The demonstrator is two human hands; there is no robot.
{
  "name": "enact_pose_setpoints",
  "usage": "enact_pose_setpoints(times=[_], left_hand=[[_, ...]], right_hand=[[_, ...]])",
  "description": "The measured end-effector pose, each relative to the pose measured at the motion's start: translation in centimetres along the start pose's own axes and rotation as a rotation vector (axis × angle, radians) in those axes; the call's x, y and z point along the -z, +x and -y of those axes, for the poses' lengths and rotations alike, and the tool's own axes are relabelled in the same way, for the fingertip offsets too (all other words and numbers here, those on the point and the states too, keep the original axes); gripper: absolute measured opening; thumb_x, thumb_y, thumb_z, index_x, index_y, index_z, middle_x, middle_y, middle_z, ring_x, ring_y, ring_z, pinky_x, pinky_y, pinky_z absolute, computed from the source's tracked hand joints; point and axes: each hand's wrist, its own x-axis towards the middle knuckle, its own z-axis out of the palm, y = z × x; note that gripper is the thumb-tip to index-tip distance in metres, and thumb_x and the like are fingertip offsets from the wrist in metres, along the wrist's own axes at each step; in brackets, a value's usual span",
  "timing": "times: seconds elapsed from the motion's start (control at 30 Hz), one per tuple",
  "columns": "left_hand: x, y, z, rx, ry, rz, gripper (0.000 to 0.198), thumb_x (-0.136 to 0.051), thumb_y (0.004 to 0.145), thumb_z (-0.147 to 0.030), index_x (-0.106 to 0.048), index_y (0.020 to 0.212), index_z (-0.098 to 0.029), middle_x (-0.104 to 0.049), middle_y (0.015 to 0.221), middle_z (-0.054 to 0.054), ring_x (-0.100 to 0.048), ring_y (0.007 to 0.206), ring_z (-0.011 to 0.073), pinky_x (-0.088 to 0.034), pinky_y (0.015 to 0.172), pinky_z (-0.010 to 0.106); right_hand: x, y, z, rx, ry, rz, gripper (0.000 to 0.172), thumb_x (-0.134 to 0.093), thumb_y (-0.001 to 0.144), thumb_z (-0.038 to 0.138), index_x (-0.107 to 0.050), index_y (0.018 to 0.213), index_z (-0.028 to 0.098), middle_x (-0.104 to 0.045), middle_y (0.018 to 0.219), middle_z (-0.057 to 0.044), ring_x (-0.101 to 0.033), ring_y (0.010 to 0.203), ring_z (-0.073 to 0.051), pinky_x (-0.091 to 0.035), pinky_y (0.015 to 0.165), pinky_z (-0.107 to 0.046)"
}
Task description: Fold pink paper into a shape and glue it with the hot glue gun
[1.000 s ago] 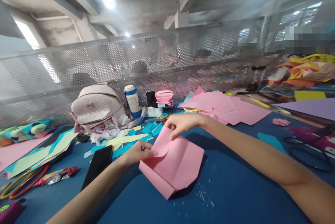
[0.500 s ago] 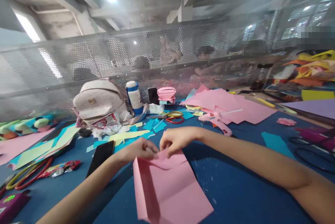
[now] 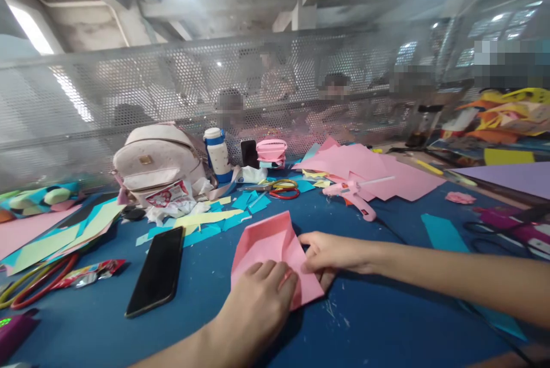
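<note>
Folded paper: a pink sheet of craft paper (image 3: 268, 245), folded into a roughly triangular packet with a raised flap at its far end, lies on the blue table top (image 3: 387, 322) right in front of the person, between the two hands.
Left hand: the left hand (image 3: 258, 302) lies flat, palm down, on the near edge of the pink paper; its fingers are stretched out and press the fold, closed around nothing.
Right hand: the right hand (image 3: 330, 253) comes in from the right and touches the paper's right edge with outstretched fingertips; the hand is spread rather than clenched and holds nothing.
Left of the paper: a black smartphone (image 3: 158, 270) lies screen up near the paper, apart from it; further left is a red foil snack wrapper (image 3: 92, 276).
Beyond the paper: teal and pale yellow paper scraps (image 3: 215, 222), scissors with yellow and red loop handles (image 3: 281, 189), and a pink hot-glue gun (image 3: 352, 193) lie on the table.
Far edge: a pale pink backpack (image 3: 154, 164) stands beside a white bottle with a blue cap (image 3: 217, 153), in front of a perforated metal screen (image 3: 129, 93).
Right side: a loose pile of pink paper sheets (image 3: 369, 170) lies well apart from the hands.
</note>
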Motion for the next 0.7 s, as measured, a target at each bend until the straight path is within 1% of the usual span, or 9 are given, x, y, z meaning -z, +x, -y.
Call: enact_pose_setpoints(times=[0.07, 0.13, 0.17, 0.23, 0.3, 0.37, 0.43, 0.57, 0.7], left_hand=[[-1.3, -0.1, -0.6, -0.038, 0.082, -0.008, 0.019, -0.05, 0.088, -0.012, -0.061, 0.104, -0.013, -0.066, 0.097, 0.008, -0.063, 0.079, 0.0246, -0.058, 0.063, 0.037], [-1.8, -0.3, -0.5, -0.06, 0.095, -0.031, 0.02, -0.05, 0.089, -0.012, -0.061, 0.105, -0.012, -0.065, 0.097, 0.008, -0.062, 0.08, 0.0249, -0.058, 0.064, 0.037], [-1.8, -0.3, -0.4, -0.063, 0.082, -0.046, 0.021, -0.05, 0.089, -0.011, -0.061, 0.107, -0.011, -0.065, 0.098, 0.009, -0.062, 0.081, 0.0249, -0.058, 0.064, 0.037], [-1.9, -0.5, -0.1, -0.05, 0.05, -0.081, 0.027, -0.048, 0.089, -0.01, -0.059, 0.114, -0.009, -0.065, 0.104, 0.012, -0.062, 0.083, 0.0254, -0.058, 0.067, 0.038], [-1.9, -0.5, 0.0, -0.029, 0.025, -0.101, 0.033, -0.048, 0.089, -0.009, -0.056, 0.121, -0.007, -0.063, 0.11, 0.015, -0.062, 0.086, 0.026, -0.059, 0.07, 0.038], [-2.2, -0.5, 0.1, -0.006, 0.013, -0.093, 0.037, -0.048, 0.087, -0.009, -0.054, 0.123, -0.006, -0.063, 0.114, 0.018, -0.063, 0.089, 0.0273, -0.059, 0.073, 0.039], [-2.4, -0.4, 0.3, 0.027, 0.011, -0.066, 0.04, -0.05, 0.085, -0.009, -0.054, 0.125, -0.004, -0.062, 0.117, 0.021, -0.064, 0.095, 0.0304, -0.059, 0.077, 0.042], [-2.8, -0.5, 0.6, 0.062, -0.001, -0.022, 0.05, -0.05, 0.086, -0.018, -0.047, 0.134, -0.005, -0.047, 0.14, 0.025, -0.054, 0.12, 0.0388, -0.054, 0.093, 0.051], [-3.1, -0.6, 0.9, 0.068, -0.084, 0.043, 0.054, -0.044, 0.091, -0.019, -0.038, 0.143, -0.007, -0.033, 0.153, 0.018, -0.04, 0.136, 0.0341, -0.044, 0.108, 0.048]], right_hand=[[-0.1, -0.5, -0.1, -0.029, -0.093, 0.081, 0.027, -0.062, 0.075, 0.026, -0.046, 0.095, 0.017, -0.063, 0.061, 0.003, -0.06, 0.049, -0.011, -0.048, 0.049, -0.021], [0.3, -0.9, 0.1, -0.023, -0.307, 0.061, 0.017, -0.056, 0.082, 0.033, -0.048, 0.08, 0.017, -0.06, 0.054, 0.003, -0.056, 0.042, -0.011, -0.043, 0.045, -0.02], [0.6, -1.1, 0.2, 0.016, -0.455, -0.015, 0.022, -0.055, 0.085, 0.035, -0.049, 0.073, 0.017, -0.059, 0.052, 0.002, -0.055, 0.041, -0.01, -0.041, 0.045, -0.02], [1.2, -1.4, 0.3, 0.19, -0.767, -0.235, 0.027, -0.056, 0.087, 0.033, -0.054, 0.066, 0.016, -0.063, 0.059, 0.0, -0.058, 0.05, -0.012, -0.041, 0.051, -0.022], [1.5, -1.5, 0.0, 0.411, -1.001, -0.36, 0.017, -0.058, 0.089, 0.027, -0.066, 0.077, 0.019, -0.069, 0.074, -0.001, -0.063, 0.068, -0.014, -0.041, 0.061, -0.024], [1.7, -1.3, -0.8, 0.568, -1.168, -0.332, 0.017, -0.054, 0.094, 0.027, -0.07, 0.099, 0.025, -0.07, 0.089, -0.001, -0.064, 0.079, -0.015, -0.04, 0.065, -0.025], [1.8, -0.9, -1.8, 0.653, -1.321, -0.285, 0.027, -0.047, 0.098, 0.032, -0.065, 0.117, 0.026, -0.068, 0.091, -0.002, -0.063, 0.079, -0.016, -0.037, 0.062, -0.026], [2.3, -0.2, -3.0, 0.718, -1.471, -0.327, 0.034, -0.039, 0.101, 0.034, -0.059, 0.126, 0.022, -0.066, 0.089, -0.003, -0.061, 0.077, -0.017, -0.033, 0.059, -0.029], [2.9, -0.1, -2.8, 0.687, -1.453, -0.378, 0.031, -0.04, 0.101, 0.033, -0.063, 0.118, 0.023, -0.065, 0.087, -0.001, -0.06, 0.075, -0.016, -0.034, 0.06, -0.029]])
